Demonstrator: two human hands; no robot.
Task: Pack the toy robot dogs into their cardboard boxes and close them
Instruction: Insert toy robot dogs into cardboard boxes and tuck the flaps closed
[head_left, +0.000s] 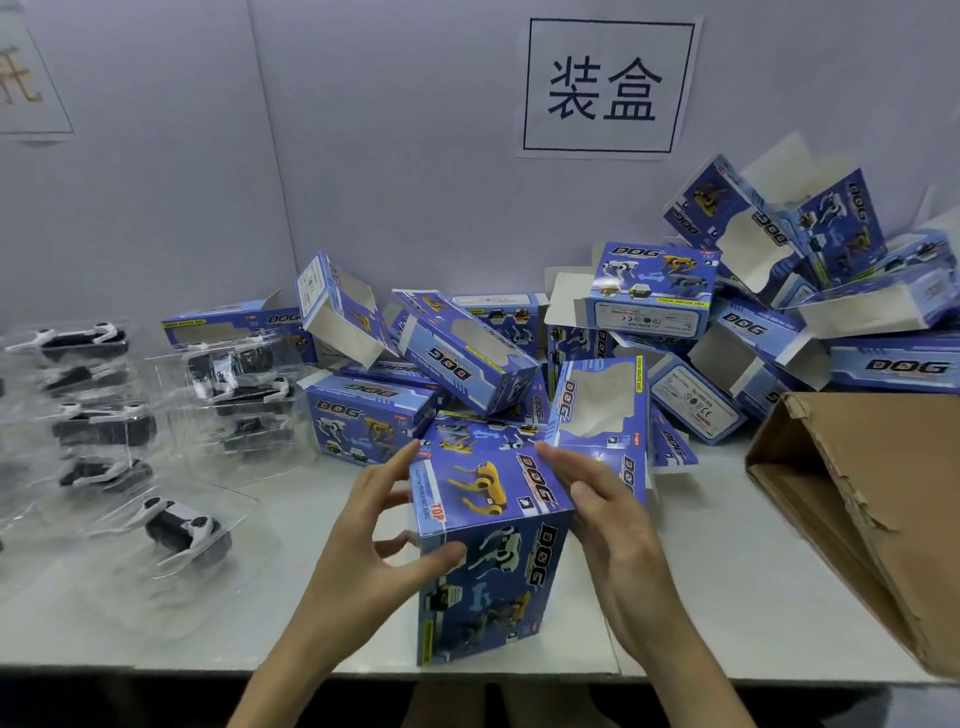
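A blue cardboard box (488, 519) printed "DOG" stands on end near the table's front edge, its top closed. My left hand (374, 525) grips its left side, with the thumb pressed on the front face and the index finger stretched up to the top corner. My right hand (618, 535) lies against the right side, its fingers straight along the top right edge. Several black and white toy robot dogs (182, 530) lie in clear plastic trays on the left of the table.
Several empty blue boxes (467, 358) with open flaps are piled along the back wall from the middle to the right. A large brown carton (857, 493) stands tilted at the right. A paper sign (608, 85) hangs on the wall. The white table (260, 634) ends just below my wrists.
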